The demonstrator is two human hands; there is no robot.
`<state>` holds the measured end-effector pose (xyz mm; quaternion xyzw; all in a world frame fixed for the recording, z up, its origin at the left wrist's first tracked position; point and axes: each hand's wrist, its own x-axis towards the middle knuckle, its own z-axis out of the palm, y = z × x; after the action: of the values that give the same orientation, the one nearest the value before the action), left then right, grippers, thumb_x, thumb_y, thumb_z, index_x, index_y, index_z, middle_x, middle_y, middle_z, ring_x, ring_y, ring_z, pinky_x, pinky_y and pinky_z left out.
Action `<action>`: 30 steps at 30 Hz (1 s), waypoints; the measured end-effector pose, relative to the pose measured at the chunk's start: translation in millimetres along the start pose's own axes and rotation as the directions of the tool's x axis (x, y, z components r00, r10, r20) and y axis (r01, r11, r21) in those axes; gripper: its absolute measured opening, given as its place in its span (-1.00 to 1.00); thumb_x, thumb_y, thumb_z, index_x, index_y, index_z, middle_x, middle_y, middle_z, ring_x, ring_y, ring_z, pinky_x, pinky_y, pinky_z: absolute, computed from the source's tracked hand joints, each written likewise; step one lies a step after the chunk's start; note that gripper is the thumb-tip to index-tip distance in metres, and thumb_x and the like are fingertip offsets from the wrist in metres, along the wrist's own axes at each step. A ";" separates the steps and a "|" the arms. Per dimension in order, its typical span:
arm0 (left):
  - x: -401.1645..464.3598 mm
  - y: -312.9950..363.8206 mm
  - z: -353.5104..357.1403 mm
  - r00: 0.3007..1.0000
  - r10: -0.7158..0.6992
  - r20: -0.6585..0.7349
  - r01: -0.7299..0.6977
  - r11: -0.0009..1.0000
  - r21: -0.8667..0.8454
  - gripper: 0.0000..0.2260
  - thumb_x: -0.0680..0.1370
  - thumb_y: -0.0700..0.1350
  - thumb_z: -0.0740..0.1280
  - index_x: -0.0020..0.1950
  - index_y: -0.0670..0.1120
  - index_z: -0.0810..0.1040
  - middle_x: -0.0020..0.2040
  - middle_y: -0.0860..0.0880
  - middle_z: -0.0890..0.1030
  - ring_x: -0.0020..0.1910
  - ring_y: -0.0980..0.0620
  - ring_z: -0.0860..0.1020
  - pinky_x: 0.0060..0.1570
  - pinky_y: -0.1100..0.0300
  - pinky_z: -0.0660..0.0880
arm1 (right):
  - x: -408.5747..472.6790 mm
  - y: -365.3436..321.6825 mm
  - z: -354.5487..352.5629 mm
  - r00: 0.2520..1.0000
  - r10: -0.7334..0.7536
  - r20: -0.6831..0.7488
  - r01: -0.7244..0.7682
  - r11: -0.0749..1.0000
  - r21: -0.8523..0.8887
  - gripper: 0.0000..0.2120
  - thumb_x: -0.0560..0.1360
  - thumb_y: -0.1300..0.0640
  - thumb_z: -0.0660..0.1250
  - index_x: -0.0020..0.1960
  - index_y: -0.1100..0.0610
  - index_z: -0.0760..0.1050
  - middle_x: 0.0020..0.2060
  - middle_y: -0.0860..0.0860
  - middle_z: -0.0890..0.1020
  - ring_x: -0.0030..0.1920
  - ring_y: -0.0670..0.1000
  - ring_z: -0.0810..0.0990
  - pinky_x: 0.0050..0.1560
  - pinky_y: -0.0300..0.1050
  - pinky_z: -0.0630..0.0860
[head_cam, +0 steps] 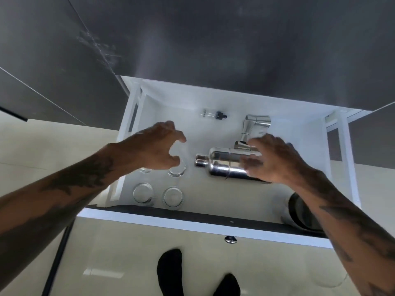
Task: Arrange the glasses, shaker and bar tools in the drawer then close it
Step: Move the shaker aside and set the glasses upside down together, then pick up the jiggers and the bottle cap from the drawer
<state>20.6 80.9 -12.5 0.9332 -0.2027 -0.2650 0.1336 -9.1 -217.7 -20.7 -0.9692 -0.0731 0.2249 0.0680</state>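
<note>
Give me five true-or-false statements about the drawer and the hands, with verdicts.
1. The drawer is open. True.
2. The shaker stands upright. False: it lies on its side, cap toward the glasses.
3. Four glasses sit in the drawer's left part. True.
4. The left hand holds the dropper bottle. False: the bottle lies apart, farther back, and the hand is empty.
5. The right hand is over the shaker's wide end, fingers spread. True.

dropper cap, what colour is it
Black; the dropper cap lies at the back of the white drawer, clearest in the head view.
</note>
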 end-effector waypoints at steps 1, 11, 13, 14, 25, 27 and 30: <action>7.1 9.7 4.5 1.000 0.025 0.003 -0.025 1.000 0.002 -0.45 0.45 0.04 0.42 0.42 0.03 0.41 0.28 -0.07 0.46 0.31 -0.06 0.43 0.19 0.09 0.40 | -3.5 14.1 3.3 0.997 0.015 0.079 -0.014 1.000 -0.013 -0.35 0.34 -0.11 0.48 0.36 0.00 0.36 0.27 0.06 0.46 0.24 0.11 0.48 0.21 0.10 0.47; 49.7 53.9 48.6 0.992 0.116 0.042 -0.118 0.992 0.050 -0.29 0.41 0.29 0.38 0.47 0.09 0.23 0.15 -0.07 0.55 0.10 -0.06 0.52 0.01 0.05 0.37 | -25.1 53.0 43.4 0.992 -0.123 -0.005 0.122 0.977 0.177 -0.36 0.22 -0.03 0.56 0.21 0.05 0.38 0.04 -0.01 0.43 0.02 0.04 0.47 -0.02 -0.02 0.53; 40.7 56.8 52.7 0.984 0.157 0.087 -0.167 0.978 0.122 -0.32 0.43 0.38 0.26 0.47 0.14 0.23 0.12 -0.06 0.54 0.02 0.02 0.45 0.01 0.04 0.34 | -35.3 54.7 46.0 0.986 -0.167 0.031 0.158 0.971 0.177 -0.31 0.22 -0.07 0.57 0.26 0.06 0.39 0.10 0.00 0.45 0.03 0.04 0.50 0.02 0.02 0.55; 35.3 59.4 55.8 0.980 0.168 0.110 -0.182 0.974 0.132 -0.38 0.44 0.40 0.21 0.42 0.15 0.30 0.11 -0.05 0.54 0.01 0.05 0.42 0.00 0.06 0.33 | -39.9 55.3 46.9 0.981 -0.187 0.050 0.176 0.968 0.178 -0.27 0.22 -0.12 0.57 0.29 0.05 0.38 0.11 0.00 0.46 0.03 0.04 0.51 0.03 0.02 0.55; 1.3 80.2 81.9 0.980 0.174 0.099 -0.172 0.985 -0.028 -0.69 0.52 0.32 0.19 0.04 0.13 0.48 -0.08 0.06 0.51 -0.13 0.02 0.58 -0.18 0.20 0.46 | -54.1 49.9 45.0 0.899 -0.244 0.365 0.211 0.969 0.127 -0.24 0.45 -0.42 0.08 0.54 -0.10 0.09 0.41 -0.07 0.34 0.28 0.06 0.46 0.24 -0.09 0.39; 3.3 78.4 83.2 0.981 0.151 0.125 -0.140 0.986 -0.091 -0.66 0.51 0.33 0.21 0.10 0.14 0.50 -0.02 0.09 0.50 -0.09 0.08 0.57 -0.12 0.22 0.48 | -40.8 58.5 36.1 0.929 -0.227 0.292 0.142 0.948 0.286 -0.43 0.53 -0.24 0.19 0.48 -0.07 0.29 0.41 -0.03 0.40 0.34 0.02 0.44 0.29 -0.15 0.33; 9.4 76.5 84.4 0.975 0.151 0.161 -0.128 0.981 -0.148 -0.65 0.49 0.30 0.26 0.12 0.11 0.53 0.04 0.13 0.51 -0.04 0.10 0.56 -0.03 0.17 0.53 | -7.2 86.9 24.9 0.996 0.031 -0.090 -0.010 0.975 0.220 -0.59 0.53 0.11 0.31 0.37 0.07 0.44 0.33 0.08 0.48 0.28 0.10 0.49 0.26 -0.03 0.44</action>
<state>-41.9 -2.8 -58.9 0.8790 -0.2601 -0.3474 0.1975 -17.0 -301.6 -54.1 -0.9659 -0.0347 0.1873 0.1756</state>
